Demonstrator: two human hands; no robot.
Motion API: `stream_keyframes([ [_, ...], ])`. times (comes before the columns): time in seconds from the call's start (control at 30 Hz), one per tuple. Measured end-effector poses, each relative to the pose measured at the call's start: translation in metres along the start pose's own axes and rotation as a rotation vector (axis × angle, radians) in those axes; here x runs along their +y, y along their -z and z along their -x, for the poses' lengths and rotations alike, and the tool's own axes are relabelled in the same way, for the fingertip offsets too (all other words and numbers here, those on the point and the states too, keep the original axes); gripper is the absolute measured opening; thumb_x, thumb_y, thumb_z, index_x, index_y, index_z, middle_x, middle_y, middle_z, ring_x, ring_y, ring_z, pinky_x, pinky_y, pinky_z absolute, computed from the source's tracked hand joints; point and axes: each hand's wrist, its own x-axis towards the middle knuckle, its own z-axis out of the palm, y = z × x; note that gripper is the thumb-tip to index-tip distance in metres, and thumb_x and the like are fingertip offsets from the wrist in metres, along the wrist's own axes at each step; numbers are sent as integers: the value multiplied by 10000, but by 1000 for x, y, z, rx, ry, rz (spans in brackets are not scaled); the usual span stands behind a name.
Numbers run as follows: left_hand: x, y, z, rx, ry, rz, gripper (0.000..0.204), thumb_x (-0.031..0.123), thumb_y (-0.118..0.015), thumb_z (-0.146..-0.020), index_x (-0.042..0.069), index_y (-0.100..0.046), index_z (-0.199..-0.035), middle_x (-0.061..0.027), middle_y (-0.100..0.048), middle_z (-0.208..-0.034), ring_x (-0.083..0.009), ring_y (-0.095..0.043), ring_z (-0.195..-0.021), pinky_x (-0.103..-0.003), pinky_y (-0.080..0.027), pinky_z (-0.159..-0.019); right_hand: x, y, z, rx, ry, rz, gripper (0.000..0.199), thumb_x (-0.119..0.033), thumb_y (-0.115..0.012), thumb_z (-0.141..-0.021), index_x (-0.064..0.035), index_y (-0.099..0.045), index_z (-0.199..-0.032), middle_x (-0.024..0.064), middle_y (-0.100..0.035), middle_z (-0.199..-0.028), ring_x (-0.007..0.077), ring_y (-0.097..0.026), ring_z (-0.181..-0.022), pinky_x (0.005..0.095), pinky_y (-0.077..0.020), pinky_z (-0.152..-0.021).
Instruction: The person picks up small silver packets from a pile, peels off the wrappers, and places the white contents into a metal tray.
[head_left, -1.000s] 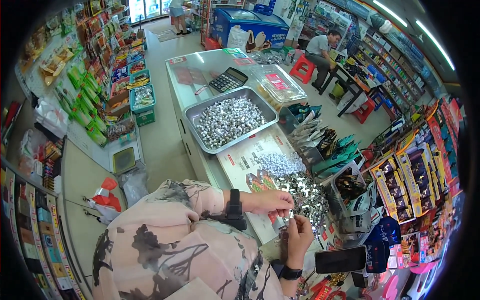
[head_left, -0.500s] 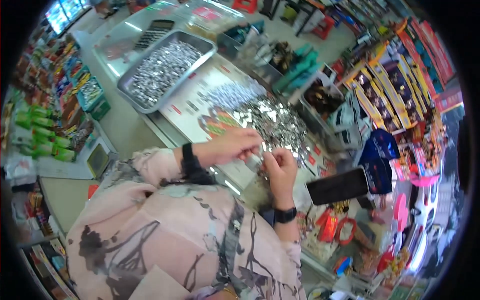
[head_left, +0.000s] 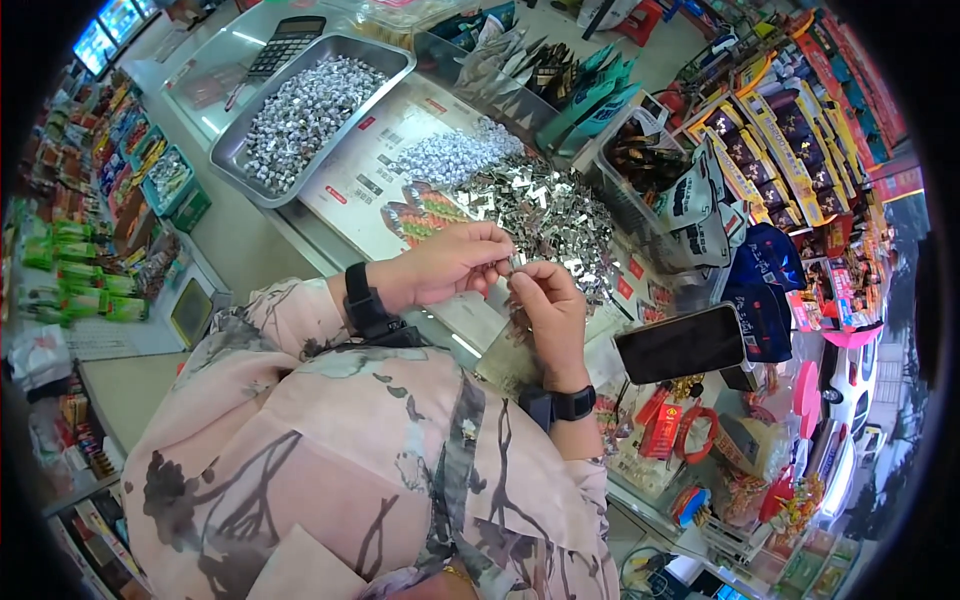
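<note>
Both my hands are over the near edge of the board (head_left: 335,193), fingertips meeting. My left hand (head_left: 455,262) is closed in a pinch. My right hand (head_left: 555,325) pinches from the other side, thumb against forefinger. Between them is a small metal piece (head_left: 514,263), mostly covered by the fingers; its exact kind does not show. Just beyond the fingertips lies a heap of loose shiny metal pieces (head_left: 550,212). Touching its far left side is a heap of small whitish pieces (head_left: 455,160). A metal tray (head_left: 350,124) at the far left holds many small silvery pieces.
A phone (head_left: 680,344) is propped right of my right hand. Behind the heaps stand clear bins with packets (head_left: 590,105). A calculator (head_left: 286,46) lies past the tray. Red trinkets (head_left: 662,432) lie at the near right. Snack shelves (head_left: 790,150) line the right.
My fingertips have come closer together, covering more of the metal piece. My right hand has shifted slightly away from me. The whole view has tilted a little.
</note>
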Motion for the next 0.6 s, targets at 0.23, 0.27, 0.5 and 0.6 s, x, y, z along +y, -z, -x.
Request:
stream_keyframes([
  [0.23,-7,2,-1,-9,-2,-27,92,134,-545,-900,58,-540,-951,-9,-581,-772,-52,-528,-614,-168,-432,-496,4,1,-2,42,33,-30,97,-66,-612,-858,-23,-582,-941,12,-624,-864,48,-562,-737,185,-447,-644],
  [0.27,-8,2,-2,-9,-3,-28,92,134,-545,-900,58,-540,-951,-9,-581,-772,-52,-528,-614,-168,-432,-496,4,0,-2,48,36,-10,95,-64,-612,-858,-23,-580,-938,12,-625,-864,49,-564,-741,186,-449,-644],
  [0.5,-13,-4,2,31,-291,-522,139,170,-499,-932,43,-482,-987,-18,-571,-776,-71,-526,-597,-186,-416,-516,13,-4,-2,43,189,113,110,-40,-591,-861,-17,-566,-966,11,-615,-893,46,-545,-762,181,-434,-652],
  [0.6,-14,-4,4,67,-449,-724,160,183,-491,-932,41,-461,-999,-31,-568,-768,-96,-535,-611,-223,-426,-540,12,-4,-4,20,186,116,153,-40,-597,-860,-12,-561,-1007,12,-612,-906,44,-543,-767,180,-434,-654],
])
